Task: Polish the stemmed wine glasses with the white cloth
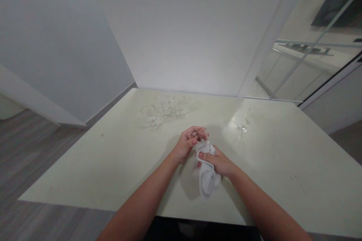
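Note:
My left hand (190, 140) is closed around one end of a clear stemmed glass (201, 144), its fingers curled over it. A white cloth (208, 181) is bunched in my right hand (217, 160), pressed against the other end of the glass, and its loose end hangs toward me. The cloth and fingers hide much of the glass. Both hands are close together above the near middle of the pale table (118, 173).
Several clear stemmed glasses (149, 112) stand grouped at the table's back left. Another stemmed glass (249, 117) stands alone on the right, toward the back. A white panel (192, 45) rises behind the table, and glass-paned framing (299, 60) is at the right.

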A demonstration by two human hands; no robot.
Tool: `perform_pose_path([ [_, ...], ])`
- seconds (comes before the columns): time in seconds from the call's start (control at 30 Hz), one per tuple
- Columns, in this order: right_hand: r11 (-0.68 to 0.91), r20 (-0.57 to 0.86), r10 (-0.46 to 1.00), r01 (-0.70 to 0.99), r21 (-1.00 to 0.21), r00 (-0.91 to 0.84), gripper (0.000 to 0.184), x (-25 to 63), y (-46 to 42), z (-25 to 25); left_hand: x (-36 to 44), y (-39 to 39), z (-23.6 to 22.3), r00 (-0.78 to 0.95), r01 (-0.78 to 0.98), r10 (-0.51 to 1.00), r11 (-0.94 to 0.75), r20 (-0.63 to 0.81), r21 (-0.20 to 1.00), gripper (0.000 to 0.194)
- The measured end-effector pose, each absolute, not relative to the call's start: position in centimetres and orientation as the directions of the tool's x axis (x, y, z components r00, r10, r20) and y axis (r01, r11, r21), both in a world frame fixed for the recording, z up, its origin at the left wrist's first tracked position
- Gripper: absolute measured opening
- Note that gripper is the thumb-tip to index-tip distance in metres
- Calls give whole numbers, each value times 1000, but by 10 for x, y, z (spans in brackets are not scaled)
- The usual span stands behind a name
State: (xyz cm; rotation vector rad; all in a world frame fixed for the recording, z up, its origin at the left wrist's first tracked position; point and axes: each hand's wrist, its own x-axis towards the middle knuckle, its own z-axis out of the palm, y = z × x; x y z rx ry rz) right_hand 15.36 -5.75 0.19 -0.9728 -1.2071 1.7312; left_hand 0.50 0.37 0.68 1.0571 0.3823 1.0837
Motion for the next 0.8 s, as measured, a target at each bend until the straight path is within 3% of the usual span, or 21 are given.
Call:
perform_pose_path([
  [0.1, -377, -172, 828, -303, -875, -533, 36, 157, -61, -1, 5, -3, 13, 540, -560, 815, 161, 210, 813, 77],
  [0.2, -378, -180, 824, -284, -881, -538, 36, 160, -58, -5, 6, -5, 15, 529, -593, 819, 168, 223, 787, 72],
  [0.33, -188, -152, 906, -52, -981, -394, 33, 161, -50, -3, 9, 0, 10, 444, -593, 860, 71, 252, 802, 67],
  [0.47, 105, 48, 960, 197, -975, -275, 19, 162, -44, 3, 12, 5, 5, 330, -576, 904, -34, 270, 817, 62],
  [0.57, 233, 162, 964, 384, -894, -209, 22, 162, -43, 4, 15, 5, 3, 259, -555, 922, -102, 288, 826, 61],
  [0.7, 218, 225, 971, 691, -689, -82, 25, 157, -43, -1, 17, 5, 1, 192, -540, 931, -164, 311, 825, 59],
  [0.8, 239, 300, 952, 774, -586, -67, 19, 155, -41, -5, 17, 5, 2, 128, -536, 946, -187, 298, 823, 57],
])
